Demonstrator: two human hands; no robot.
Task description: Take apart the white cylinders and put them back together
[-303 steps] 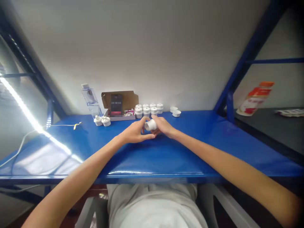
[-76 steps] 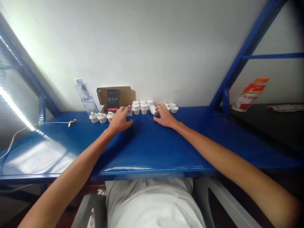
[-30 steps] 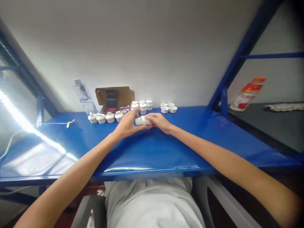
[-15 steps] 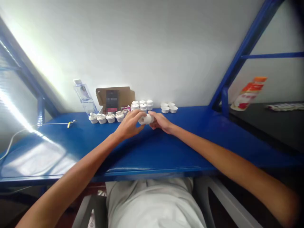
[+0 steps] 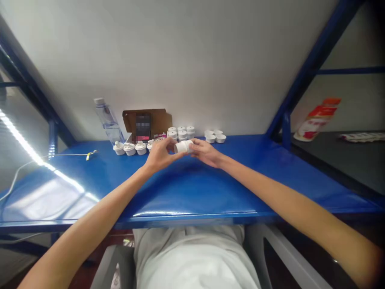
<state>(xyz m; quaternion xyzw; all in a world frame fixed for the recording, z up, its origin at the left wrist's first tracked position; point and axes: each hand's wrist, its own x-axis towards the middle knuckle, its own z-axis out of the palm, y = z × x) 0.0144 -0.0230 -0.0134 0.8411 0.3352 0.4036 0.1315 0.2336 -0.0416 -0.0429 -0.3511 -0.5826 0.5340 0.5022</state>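
Between my hands, just above the blue tabletop, is a white round plastic fitting (image 5: 183, 147), lying on its side with its axis running left to right. My left hand (image 5: 162, 153) grips its left end between thumb and fingers. On the right end, the thumb and fingers of my right hand (image 5: 204, 151) are closed. Its exact kind cannot be made out. Behind my hands stands a stacked group of white round pieces (image 5: 181, 133). White cup-shaped pieces with small parts on top (image 5: 130, 149) form a row to the left, partly hidden by my left hand.
Several small white cups (image 5: 220, 138) sit at the back right of the blue table (image 5: 192, 188). An open cardboard box (image 5: 159, 120) and a clear bottle (image 5: 110, 122) stand back left. A cable (image 5: 72, 155) lies left. A red-and-white bottle (image 5: 317, 120) stands on the dark right surface.
The fitting has turned, so its open left end faces me less and its side shows more. My left thumb has moved along its underside. Both hands still hold it.
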